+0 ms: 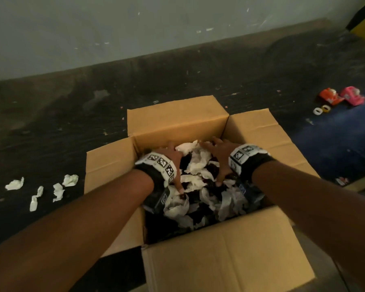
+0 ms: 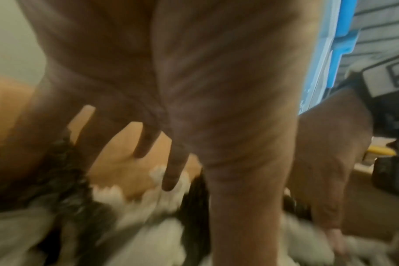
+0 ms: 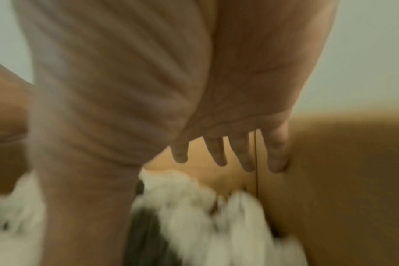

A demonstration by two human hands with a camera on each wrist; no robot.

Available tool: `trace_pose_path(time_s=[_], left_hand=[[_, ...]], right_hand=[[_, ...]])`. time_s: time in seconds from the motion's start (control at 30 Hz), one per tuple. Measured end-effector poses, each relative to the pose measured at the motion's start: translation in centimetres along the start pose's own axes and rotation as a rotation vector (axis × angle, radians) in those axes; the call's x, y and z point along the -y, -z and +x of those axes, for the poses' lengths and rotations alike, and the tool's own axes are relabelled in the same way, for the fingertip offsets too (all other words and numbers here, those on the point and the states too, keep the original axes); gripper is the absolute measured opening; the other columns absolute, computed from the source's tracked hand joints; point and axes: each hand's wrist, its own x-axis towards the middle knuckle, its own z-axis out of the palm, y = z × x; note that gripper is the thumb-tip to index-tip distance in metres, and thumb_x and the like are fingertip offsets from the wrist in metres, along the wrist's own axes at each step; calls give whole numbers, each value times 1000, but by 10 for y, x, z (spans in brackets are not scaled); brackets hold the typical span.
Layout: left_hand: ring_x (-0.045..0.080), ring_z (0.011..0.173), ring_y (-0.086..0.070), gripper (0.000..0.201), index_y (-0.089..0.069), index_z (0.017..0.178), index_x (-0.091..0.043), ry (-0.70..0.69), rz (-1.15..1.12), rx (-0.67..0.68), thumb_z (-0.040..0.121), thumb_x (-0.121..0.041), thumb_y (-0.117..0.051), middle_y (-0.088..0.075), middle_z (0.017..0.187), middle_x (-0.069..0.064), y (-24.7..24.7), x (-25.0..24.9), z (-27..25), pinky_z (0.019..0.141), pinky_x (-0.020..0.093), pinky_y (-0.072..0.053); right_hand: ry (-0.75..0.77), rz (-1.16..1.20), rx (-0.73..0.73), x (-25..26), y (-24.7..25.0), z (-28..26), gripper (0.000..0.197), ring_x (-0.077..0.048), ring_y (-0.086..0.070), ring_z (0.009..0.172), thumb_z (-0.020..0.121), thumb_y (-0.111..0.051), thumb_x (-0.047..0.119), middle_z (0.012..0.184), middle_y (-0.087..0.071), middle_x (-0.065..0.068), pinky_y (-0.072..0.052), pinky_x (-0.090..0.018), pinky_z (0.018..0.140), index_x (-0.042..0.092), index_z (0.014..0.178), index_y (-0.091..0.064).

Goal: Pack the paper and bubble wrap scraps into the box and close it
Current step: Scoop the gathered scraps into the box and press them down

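An open cardboard box stands on the dark floor with all its flaps out. It is filled with crumpled white paper scraps mixed with dark pieces. Both hands are inside, palms down on the pile. My left hand lies with fingers spread and straight toward the far wall. My right hand does the same beside it. In the left wrist view the spread fingers hover just over white scraps. The right wrist view shows straight fingers near the box's far wall, above the paper.
Several white paper scraps lie on the floor left of the box. At the right back are an orange and a pink tape dispenser and two small tape rolls. A grey wall runs along the back.
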Motion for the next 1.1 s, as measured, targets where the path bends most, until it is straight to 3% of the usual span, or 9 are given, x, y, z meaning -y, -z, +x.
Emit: trace_pose_path(time_s=[0.07, 0.17, 0.3, 0.37, 0.53, 0.7, 0.87, 0.93, 1.1], left_hand=[[35, 114, -59, 120, -44, 144, -20, -19, -4, -91, 44, -73, -87, -44, 141, 9, 23, 3, -10, 87, 47, -57], [36, 113, -57, 99, -41, 141, -16, -9, -35, -194, 63, -56, -88, -41, 136, 11, 48, 0, -19, 82, 42, -54], [36, 138, -40, 130, -20, 155, -16, -4, -46, -85, 53, -56, -91, -31, 156, 10, 34, -17, -7, 106, 50, -43], [40, 143, -33, 155, 0, 160, -23, 19, -38, -33, 40, -66, -89, -18, 165, 8, 11, -22, 1, 105, 61, -43], [58, 143, -24, 143, 37, 149, -22, 64, -19, 61, 77, -50, -83, 24, 163, 23, -41, -30, 26, 98, 72, -43], [62, 144, 12, 166, 53, 135, -29, 106, -90, 109, 52, -67, -86, 43, 154, 20, -84, -25, 68, 106, 81, -22], [63, 143, 13, 144, 39, 148, -31, 96, -149, 97, 74, -46, -84, 27, 162, 22, -85, -27, 62, 111, 74, -23], [63, 144, 10, 145, 37, 149, -33, 85, -128, 90, 72, -45, -86, 25, 162, 22, -77, -27, 56, 110, 74, -27], [53, 147, -8, 144, 21, 156, -38, -8, -163, 30, 65, -48, -90, 12, 167, 10, -41, -14, 29, 108, 68, -36]], right_hand=[[16, -28, -39, -3, 18, -8, 147, -40, -12, 151, 53, -91, 60, 167, 0, -10, -30, -59, 115, 39, 157, 11], [78, 26, -67, 2, 29, -17, 135, -33, -10, 153, 64, -84, 62, 168, 5, -7, -24, -54, 119, 42, 157, 11], [99, -27, 8, 28, 15, -2, 150, -37, -4, 153, 46, -81, 81, 167, 13, -4, -20, -60, 119, 41, 155, 14], [78, -125, 20, 37, 4, 7, 158, -41, 0, 152, 35, -79, 85, 167, 18, -1, -20, -64, 117, 42, 155, 15], [-19, -88, 96, 35, -22, 41, 141, -45, 10, 150, 60, -92, 49, 161, 32, 7, -17, -72, 113, 57, 148, 19], [9, -67, 186, 26, -23, 55, 149, -36, 9, 150, 50, -93, 59, 159, 34, 7, -17, -68, 116, 56, 149, 18], [20, -32, 177, 21, -44, 65, 137, -44, 20, 148, 71, -88, 33, 156, 42, 8, -15, -73, 114, 60, 144, 24], [35, -29, 174, 20, -45, 64, 133, -44, 23, 147, 73, -87, 36, 157, 41, 9, -14, -73, 113, 59, 145, 23], [80, -51, -15, 20, -21, 35, 150, -38, -10, 152, 33, -81, 79, 168, 1, 4, -30, -64, 113, 52, 153, 5]])
